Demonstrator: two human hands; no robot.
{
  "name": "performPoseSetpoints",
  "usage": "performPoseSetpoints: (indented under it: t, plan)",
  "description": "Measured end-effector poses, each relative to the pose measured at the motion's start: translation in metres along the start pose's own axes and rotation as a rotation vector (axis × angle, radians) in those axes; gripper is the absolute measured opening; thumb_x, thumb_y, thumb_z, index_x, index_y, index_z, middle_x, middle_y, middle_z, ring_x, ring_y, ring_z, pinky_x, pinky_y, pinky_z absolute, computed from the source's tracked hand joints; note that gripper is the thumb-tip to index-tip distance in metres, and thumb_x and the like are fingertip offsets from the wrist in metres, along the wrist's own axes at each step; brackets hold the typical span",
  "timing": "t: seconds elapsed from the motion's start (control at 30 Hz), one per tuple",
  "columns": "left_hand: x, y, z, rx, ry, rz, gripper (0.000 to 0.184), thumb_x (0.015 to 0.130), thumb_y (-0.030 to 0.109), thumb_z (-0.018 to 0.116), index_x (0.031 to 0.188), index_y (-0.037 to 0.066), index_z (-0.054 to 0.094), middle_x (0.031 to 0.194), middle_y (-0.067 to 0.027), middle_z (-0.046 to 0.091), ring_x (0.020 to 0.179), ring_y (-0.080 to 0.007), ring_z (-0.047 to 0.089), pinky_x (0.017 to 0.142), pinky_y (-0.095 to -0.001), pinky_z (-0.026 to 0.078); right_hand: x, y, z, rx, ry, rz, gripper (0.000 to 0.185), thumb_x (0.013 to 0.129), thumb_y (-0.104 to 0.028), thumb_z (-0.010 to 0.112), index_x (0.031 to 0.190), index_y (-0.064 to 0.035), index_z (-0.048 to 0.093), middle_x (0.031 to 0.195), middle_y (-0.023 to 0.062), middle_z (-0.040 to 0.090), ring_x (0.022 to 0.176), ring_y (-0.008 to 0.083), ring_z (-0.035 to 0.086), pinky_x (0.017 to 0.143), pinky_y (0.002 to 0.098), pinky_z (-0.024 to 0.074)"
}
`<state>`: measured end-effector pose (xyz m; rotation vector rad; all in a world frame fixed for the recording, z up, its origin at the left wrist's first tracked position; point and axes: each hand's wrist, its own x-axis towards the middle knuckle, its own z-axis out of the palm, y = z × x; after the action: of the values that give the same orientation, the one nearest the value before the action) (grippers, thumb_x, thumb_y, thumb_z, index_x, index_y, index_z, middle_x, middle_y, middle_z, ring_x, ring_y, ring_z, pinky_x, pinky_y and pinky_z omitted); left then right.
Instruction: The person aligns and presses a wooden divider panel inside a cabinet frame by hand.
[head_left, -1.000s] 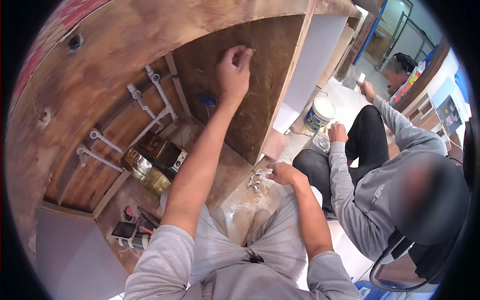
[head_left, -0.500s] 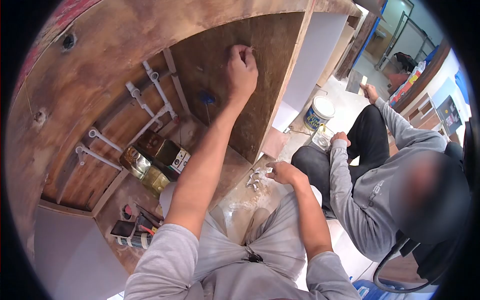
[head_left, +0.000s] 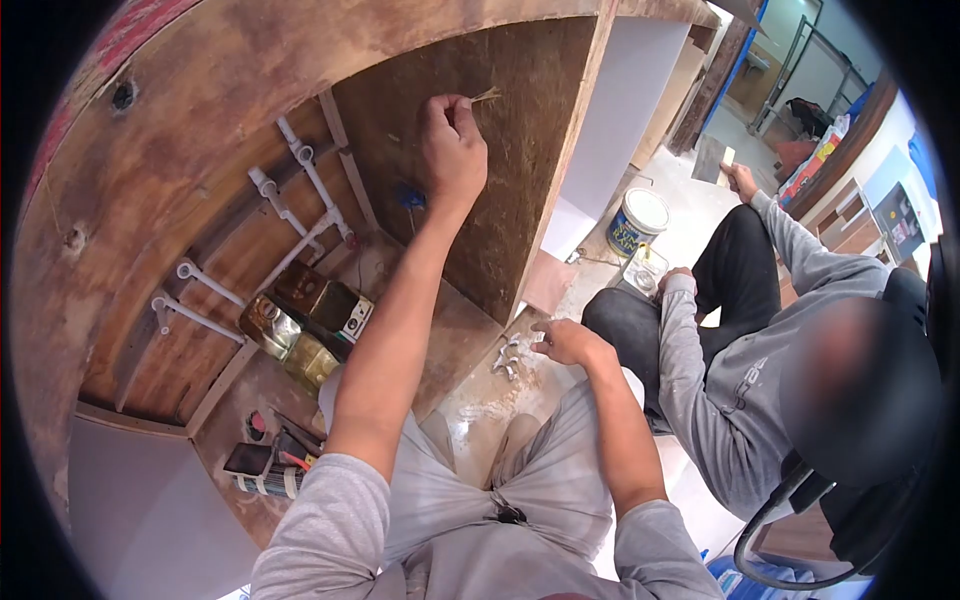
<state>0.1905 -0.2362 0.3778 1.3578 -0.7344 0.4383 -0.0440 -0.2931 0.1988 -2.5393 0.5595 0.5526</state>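
Observation:
My left hand [head_left: 455, 145] is raised before the brown plywood panel [head_left: 530, 150], its thumb and fingers pinching a tuft of thin straw-coloured fibres [head_left: 487, 96]. The tips of the fibres point right, close to the panel; whether they touch it I cannot tell. Low over my knee, my right hand [head_left: 568, 343] is closed with a small white piece [head_left: 539, 338] at its fingertips, too small to name. Beneath it on the floor lie several crumpled white scraps [head_left: 510, 358].
White pipes [head_left: 300, 190] run along the cabinet's back, above metal cans [head_left: 300, 345]. Tools lie in a holder [head_left: 265, 465] at lower left. On the right sits a co-worker [head_left: 730, 380] holding a flat blade [head_left: 708, 160], near a paint bucket [head_left: 637, 225].
My left hand has shifted left across the panel, and the fibres in its pinch now show more clearly. My right hand has stayed almost in place.

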Motion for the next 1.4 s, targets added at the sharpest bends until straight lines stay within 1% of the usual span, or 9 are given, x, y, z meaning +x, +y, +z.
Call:
performPoseSetpoints:
  t: [0.23, 0.33, 0.57, 0.67, 0.7, 0.8, 0.83, 1.1, 1.4]
  plan:
    - [0.012, -0.014, -0.025, -0.011, 0.041, -0.113, 0.024, 0.097, 0.022, 0.047, 0.097, -0.001, 0.055, 0.080, -0.0133, 0.059, 0.075, -0.0247, 0.059, 0.071, -0.0364, 0.046, 0.002, -0.002, -0.001, 0.000, -0.003, -0.003, 0.052, 0.091, -0.036, 0.059, 0.134, -0.0071, 0.049, 0.110, 0.0199, 0.066, 0.107, 0.0348, 0.061, 0.091, 0.0407, 0.0477]
    - [0.012, -0.014, -0.037, -0.242, 0.056, -0.227, 0.022, 0.099, 0.022, 0.047, 0.090, 0.003, 0.052, 0.073, -0.0005, 0.051, 0.060, -0.0070, 0.047, 0.052, -0.0257, 0.038, 0.004, -0.002, 0.001, -0.005, -0.002, -0.009, 0.053, 0.091, -0.036, 0.060, 0.133, -0.0064, 0.049, 0.110, 0.0201, 0.066, 0.106, 0.0349, 0.061, 0.091, 0.0407, 0.0479]
    - [0.008, -0.029, -0.026, 0.173, -0.281, -0.176, 0.026, 0.098, 0.028, 0.052, 0.093, 0.002, 0.054, 0.080, -0.0019, 0.058, 0.067, -0.0089, 0.054, 0.056, -0.0248, 0.043, 0.002, -0.004, 0.000, 0.013, 0.004, 0.005, 0.054, 0.091, -0.037, 0.060, 0.133, -0.0055, 0.048, 0.110, 0.0199, 0.066, 0.105, 0.0348, 0.061, 0.090, 0.0402, 0.0481]
    - [-0.008, -0.012, -0.003, -0.100, 0.025, 0.117, 0.024, 0.096, 0.026, 0.055, 0.094, 0.002, 0.054, 0.088, -0.0050, 0.062, 0.073, -0.0101, 0.059, 0.064, -0.0255, 0.048, -0.001, -0.007, -0.002, 0.074, 0.014, 0.032, 0.049, 0.089, -0.035, 0.062, 0.128, -0.0060, 0.054, 0.111, 0.0223, 0.064, 0.106, 0.0374, 0.059, 0.091, 0.0428, 0.0468]
    - [-0.012, -0.005, -0.001, -0.229, -0.014, 0.094, 0.023, 0.096, 0.021, 0.054, 0.109, 0.002, 0.054, 0.112, -0.0141, 0.062, 0.095, -0.0195, 0.064, 0.081, -0.0300, 0.050, -0.003, -0.007, -0.003, 0.103, 0.020, 0.042, 0.047, 0.088, -0.034, 0.063, 0.126, -0.0062, 0.056, 0.111, 0.0236, 0.063, 0.107, 0.0387, 0.058, 0.091, 0.0441, 0.0462]
    - [-0.023, -0.006, 0.010, 0.001, -0.128, 0.322, 0.041, 0.096, 0.019, 0.050, 0.134, 0.004, 0.043, 0.136, -0.0209, 0.048, 0.124, -0.0322, 0.050, 0.104, -0.0431, 0.038, -0.002, -0.005, -0.001, 0.112, 0.034, 0.024, 0.047, 0.088, -0.034, 0.063, 0.125, -0.0065, 0.056, 0.110, 0.0234, 0.063, 0.106, 0.0386, 0.059, 0.091, 0.0442, 0.0465]
    - [-0.029, -0.009, 0.012, 0.179, -0.280, 0.386, 0.061, 0.095, 0.022, 0.046, 0.147, 0.002, 0.022, 0.146, -0.0249, 0.033, 0.139, -0.0375, 0.027, 0.114, -0.0529, 0.016, -0.001, -0.005, -0.001, 0.106, 0.033, 0.028, 0.047, 0.088, -0.034, 0.063, 0.125, -0.0066, 0.056, 0.110, 0.0234, 0.063, 0.106, 0.0386, 0.059, 0.090, 0.0444, 0.0465]
    - [-0.060, -0.015, -0.003, -0.227, -0.352, 0.169, 0.065, 0.098, 0.024, 0.043, 0.148, -0.004, 0.011, 0.149, -0.0244, 0.030, 0.140, -0.0373, 0.025, 0.115, -0.0461, 0.015, 0.007, -0.008, 0.001, -0.025, -0.001, 0.002, 0.051, 0.091, -0.034, 0.060, 0.132, -0.0062, 0.050, 0.109, 0.0209, 0.066, 0.104, 0.0350, 0.062, 0.090, 0.0405, 0.0482]
    - [-0.051, -0.002, 0.025, 0.041, -0.265, 0.334, 0.069, 0.099, 0.035, 0.041, 0.148, -0.004, 0.012, 0.151, -0.0251, 0.023, 0.140, -0.0402, 0.022, 0.115, -0.0476, 0.015, 0.002, -0.006, -0.001, 0.001, -0.009, 0.034, 0.052, 0.090, -0.035, 0.061, 0.132, -0.0063, 0.050, 0.110, 0.0205, 0.066, 0.105, 0.0354, 0.061, 0.091, 0.0404, 0.0476]
